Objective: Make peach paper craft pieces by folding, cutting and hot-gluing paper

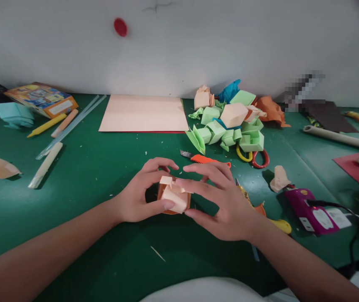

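Toward the front edge of the green bench (104,260), about midway across, pinches a small folded paper piece (175,200) with the left hand (137,193) and grips its right side with thumb and finger of the right hand (231,205). Has wide room to the left, up to the white stick (45,165). Has less ahead, with the orange cutter (206,160) just past the right hand and a paper heap (225,130) near the back edge.

A paper-craft workspace, by the look of it: a green bench (104,260) against a pale wall (179,50), flat paper sheets (143,113) at upper centre, a heap of folded paper (234,115) to their right, a cutter (205,159) and scissors (266,158) beneath it, and a paper shape (173,200) between the hands (135,195) at centre.
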### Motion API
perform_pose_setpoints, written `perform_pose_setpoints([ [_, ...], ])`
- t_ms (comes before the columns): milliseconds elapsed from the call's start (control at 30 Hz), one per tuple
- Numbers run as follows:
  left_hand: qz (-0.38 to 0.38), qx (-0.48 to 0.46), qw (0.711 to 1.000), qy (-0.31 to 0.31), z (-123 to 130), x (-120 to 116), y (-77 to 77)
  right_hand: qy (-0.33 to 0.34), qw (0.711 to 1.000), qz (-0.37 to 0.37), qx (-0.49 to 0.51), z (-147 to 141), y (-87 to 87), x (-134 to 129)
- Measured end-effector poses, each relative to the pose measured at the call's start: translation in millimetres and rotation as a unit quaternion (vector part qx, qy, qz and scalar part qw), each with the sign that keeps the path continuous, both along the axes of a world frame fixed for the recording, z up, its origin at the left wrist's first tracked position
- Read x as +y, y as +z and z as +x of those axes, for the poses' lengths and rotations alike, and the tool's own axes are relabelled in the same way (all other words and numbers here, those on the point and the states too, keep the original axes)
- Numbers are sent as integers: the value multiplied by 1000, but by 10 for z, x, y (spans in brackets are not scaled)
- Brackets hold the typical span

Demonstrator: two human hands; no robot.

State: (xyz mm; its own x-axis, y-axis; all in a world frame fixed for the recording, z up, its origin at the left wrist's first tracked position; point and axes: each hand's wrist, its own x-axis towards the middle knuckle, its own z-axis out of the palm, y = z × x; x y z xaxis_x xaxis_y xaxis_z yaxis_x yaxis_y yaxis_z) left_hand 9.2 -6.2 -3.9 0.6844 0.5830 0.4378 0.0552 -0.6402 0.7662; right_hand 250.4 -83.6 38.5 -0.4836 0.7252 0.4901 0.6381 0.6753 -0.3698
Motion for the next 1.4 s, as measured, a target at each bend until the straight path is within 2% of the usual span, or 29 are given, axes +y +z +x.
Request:
perform_pose_setpoints([
  [300,5,11,1000,0,-5,-26,-5,7,1000,-24,-5,1,-25,-12],
  [1000,15,13,1000,23,6,-58,-7,10,999,1,-30,10,-40,13],
  [1400,26,11,999,27,3,-52,-23,4,999,-26,-33,27,-74,3],
])
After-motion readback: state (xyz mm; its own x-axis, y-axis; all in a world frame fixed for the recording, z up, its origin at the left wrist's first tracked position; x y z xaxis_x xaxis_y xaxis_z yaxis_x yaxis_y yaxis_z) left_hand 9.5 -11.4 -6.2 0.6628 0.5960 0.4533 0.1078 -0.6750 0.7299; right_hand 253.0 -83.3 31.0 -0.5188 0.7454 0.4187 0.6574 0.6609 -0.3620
